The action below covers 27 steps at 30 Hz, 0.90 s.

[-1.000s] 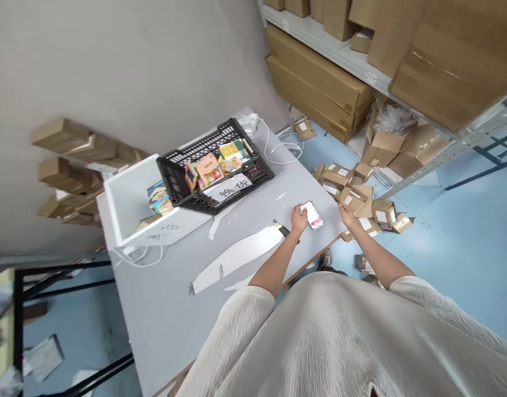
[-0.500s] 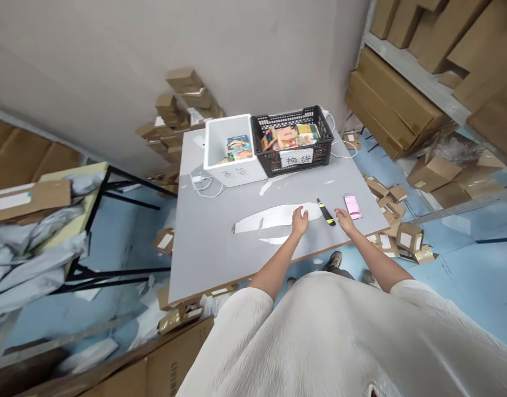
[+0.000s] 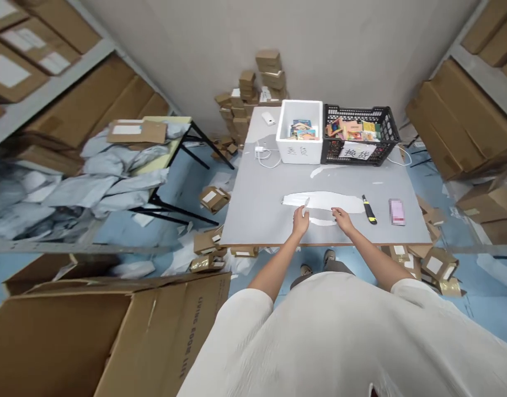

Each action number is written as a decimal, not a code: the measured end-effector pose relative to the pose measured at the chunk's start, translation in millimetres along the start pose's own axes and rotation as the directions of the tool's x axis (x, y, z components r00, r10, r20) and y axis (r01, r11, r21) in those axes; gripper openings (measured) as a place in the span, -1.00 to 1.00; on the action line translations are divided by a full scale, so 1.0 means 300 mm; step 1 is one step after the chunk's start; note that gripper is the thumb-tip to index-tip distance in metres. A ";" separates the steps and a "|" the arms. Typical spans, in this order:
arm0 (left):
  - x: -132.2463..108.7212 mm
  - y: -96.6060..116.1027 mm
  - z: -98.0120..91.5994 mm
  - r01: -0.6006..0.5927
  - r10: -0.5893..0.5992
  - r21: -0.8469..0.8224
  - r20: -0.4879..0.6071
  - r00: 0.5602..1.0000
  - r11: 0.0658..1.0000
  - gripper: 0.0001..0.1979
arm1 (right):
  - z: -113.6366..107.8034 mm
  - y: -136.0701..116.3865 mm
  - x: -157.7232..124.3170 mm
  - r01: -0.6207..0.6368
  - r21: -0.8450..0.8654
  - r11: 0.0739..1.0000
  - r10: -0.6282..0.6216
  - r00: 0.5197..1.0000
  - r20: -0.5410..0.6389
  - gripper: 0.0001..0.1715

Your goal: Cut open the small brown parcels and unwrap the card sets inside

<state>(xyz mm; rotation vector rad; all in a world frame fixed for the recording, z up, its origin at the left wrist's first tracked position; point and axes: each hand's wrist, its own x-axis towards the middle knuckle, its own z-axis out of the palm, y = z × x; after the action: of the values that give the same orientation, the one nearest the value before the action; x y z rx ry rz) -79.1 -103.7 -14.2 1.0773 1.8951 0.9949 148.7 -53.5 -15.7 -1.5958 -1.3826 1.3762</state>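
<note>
Phone (image 3: 396,212) was at the L hand 1 s ago. It has since been let go and is now seen flat on the table (image 3: 253,220), right side, just right of the knife (image 3: 369,209), untouched. No shift of phone or knife is noted vs. 0.5 s ago.

Both hands have been brought left, away from them, to the white strip (image 3: 344,202) at mid-table. L hand (image 3: 300,220) is laid at the strip's left part, empty, fingers loosely bent, tips at a small raised flap; firm contact can't be told. R hand (image 3: 342,219) is set by the thin sliver at the strip's near edge, also empty, fingers half curled, nothing gripped. Knife is left btwn R hand and phone, apart from both.

View has been swung too: table is now seen square-on, w/ white box (image 3: 300,149) and black crate (image 3: 331,157) side by side at the far edge.

Judged from this, phone handling is over and the strip is what is now attended to, w/ both hands free.
</note>
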 end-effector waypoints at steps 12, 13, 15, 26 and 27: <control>-0.006 -0.131 -0.374 0.147 -0.171 -0.092 -0.390 0.905 0.985 -0.57 | 0.427 -0.254 0.156 0.074 -0.041 0.996 -0.050 0.905 0.422 -0.47; -0.024 -0.150 -0.404 0.161 -0.188 -0.098 -0.419 0.888 0.982 -0.58 | 0.474 -0.264 0.158 0.076 -0.047 0.996 -0.046 0.888 0.458 -0.47; -0.069 -0.190 -0.460 0.186 -0.218 -0.113 -0.472 0.854 0.976 -0.59 | 0.566 -0.280 0.152 0.086 -0.057 0.995 -0.043 0.850 0.525 -0.47; -0.337 -0.399 -0.730 0.211 -0.343 -0.272 -0.685 0.643 0.939 -0.61 | 1.024 -0.338 -0.052 0.168 -0.101 0.981 -0.032 0.644 0.764 -0.46; -0.360 -0.420 -0.765 0.203 -0.343 -0.279 -0.699 0.628 0.939 -0.61 | 1.073 -0.347 -0.079 0.180 -0.097 0.979 -0.040 0.631 0.775 -0.45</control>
<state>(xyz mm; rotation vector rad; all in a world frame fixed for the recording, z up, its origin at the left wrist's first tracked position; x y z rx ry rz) -277.1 -305.5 -1.4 0.2224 2.4433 1.5302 -186.1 -104.4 -1.3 -0.9661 -2.0891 2.0351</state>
